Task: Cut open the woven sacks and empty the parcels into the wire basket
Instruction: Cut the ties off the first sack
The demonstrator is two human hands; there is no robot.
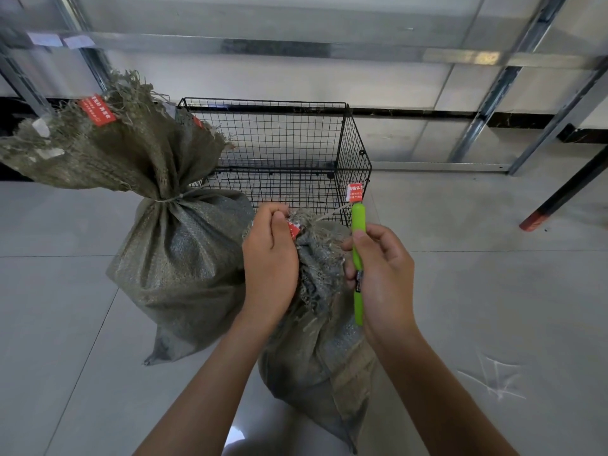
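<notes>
Cutting step on the near sack point(322, 363), which stood on the floor just in front of the wire basket point(263, 101): left hand point(269, 258) was curled round its bunched neck, and right hand point(381, 274) gripped a green cutter point(358, 225) upright beside the tie string point(332, 212); blade not visible. No parcels showed in the basket and the second sack point(177, 251) was tied shut, so the task was early. Next move likely called for the blade on the string with the neck held taut.
</notes>
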